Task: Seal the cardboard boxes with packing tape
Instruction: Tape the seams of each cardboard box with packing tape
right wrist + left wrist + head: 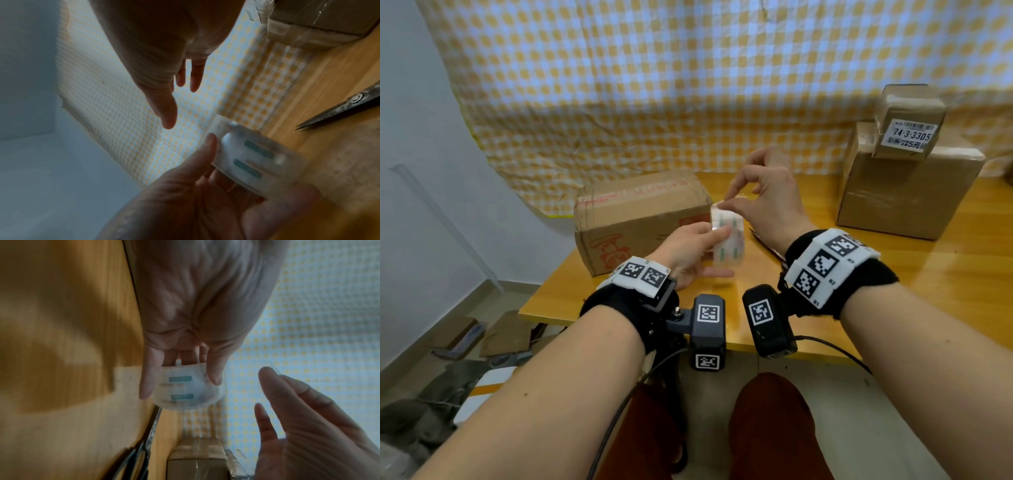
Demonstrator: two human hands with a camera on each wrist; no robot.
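Both hands (690, 248) (767, 195) hold tape roll (727, 240) upright, edge toward viewer.

Soft daylight is glowing through the checked curtain (654, 85), lighting the head view evenly; edges are bowing outward. Both wrist views are looking dim, backlit and smeared, with shadows darkening the bench (61, 321).

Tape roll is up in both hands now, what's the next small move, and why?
Probably draw the free end out with the right hand, toward the box. The left hand grips the tape roll above the table; the right pinches at its top edge, and no strip spans the box yet.
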